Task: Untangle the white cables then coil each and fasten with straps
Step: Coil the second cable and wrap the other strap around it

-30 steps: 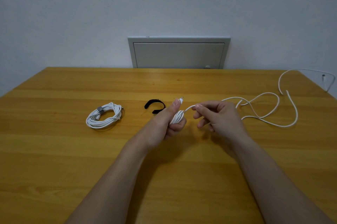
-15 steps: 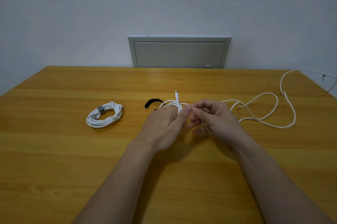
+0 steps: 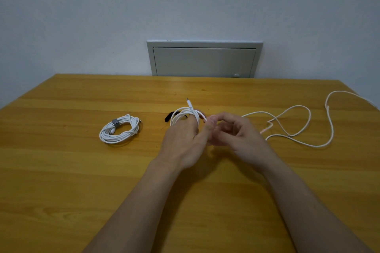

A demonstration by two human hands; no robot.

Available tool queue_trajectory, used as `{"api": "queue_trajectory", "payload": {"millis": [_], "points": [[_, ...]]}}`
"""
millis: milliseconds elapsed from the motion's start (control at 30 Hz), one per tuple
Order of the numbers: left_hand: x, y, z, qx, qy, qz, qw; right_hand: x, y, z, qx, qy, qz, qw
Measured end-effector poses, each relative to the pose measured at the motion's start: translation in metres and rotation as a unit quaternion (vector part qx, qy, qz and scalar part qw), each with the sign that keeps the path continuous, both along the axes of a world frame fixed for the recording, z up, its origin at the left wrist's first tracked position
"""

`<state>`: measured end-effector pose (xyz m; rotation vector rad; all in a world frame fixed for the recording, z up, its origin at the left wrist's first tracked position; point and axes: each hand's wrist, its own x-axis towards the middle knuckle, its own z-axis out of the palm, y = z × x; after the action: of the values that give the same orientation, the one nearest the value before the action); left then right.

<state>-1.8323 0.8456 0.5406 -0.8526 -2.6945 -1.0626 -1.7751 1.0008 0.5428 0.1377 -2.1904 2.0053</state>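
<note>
"White cable (image 3: 298, 127), the one being worked: where is it?"

"Several loops of it are wound round the fingers of the left hand (image 3: 181, 141), above the middle of the wooden table (image 3: 61, 170). Its plug (image 3: 188, 102) sticks up from the loops toward twelve o'clock. The rest leaves the hands toward three o'clock and lies in loose bends on the tabletop, out to the right edge at about two o'clock."

"And the left hand's state?"

"Back of the hand to the camera, fingers inside the loops, thumb laid against the strand at the right side of the loops. It grips the cable."

"The right hand (image 3: 240, 135)?"

"Just at three o'clock of the left one, nearly touching it. Fingers curled, holding the strand where it comes off the loops. The exact pinch is hidden behind the fingers."

"Any straps?"

"A black strap (image 3: 168, 117) lies on the table just past the left hand at eleven o'clock, partly behind the loops."

"Other cable?"

"A coiled cable (image 3: 120, 131) lies flat at nine o'clock of the hands, well apart from them, bound by a grey strap (image 3: 115, 123) on its far-left side."

"Beyond the table?"

"A grey panel (image 3: 203, 60) in the pale wall at twelve o'clock."
</note>
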Motion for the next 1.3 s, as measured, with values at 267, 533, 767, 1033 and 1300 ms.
{"api": "queue_trajectory", "payload": {"millis": [267,533,767,1033,1300], "points": [[-0.002,0.003,0.0,0.117,0.029,-0.008,0.993,0.0,-0.007,-0.003,0.01,0.017,0.019,1.0],[0.01,0.004,0.012,0.22,-0.067,-0.034,0.973,0.002,-0.01,-0.006,0.085,0.018,-0.007,0.996],[0.002,0.004,0.008,0.345,-0.17,-0.037,0.922,0.002,-0.012,-0.008,0.093,0.037,0.018,0.995],[-0.012,0.001,0.011,0.514,-0.291,-0.092,0.801,-0.003,-0.002,-0.015,0.31,0.011,-0.089,0.947],[-0.012,-0.004,0.015,0.58,-0.34,-0.141,0.727,-0.002,0.0,-0.013,0.239,0.014,-0.065,0.969]]}}
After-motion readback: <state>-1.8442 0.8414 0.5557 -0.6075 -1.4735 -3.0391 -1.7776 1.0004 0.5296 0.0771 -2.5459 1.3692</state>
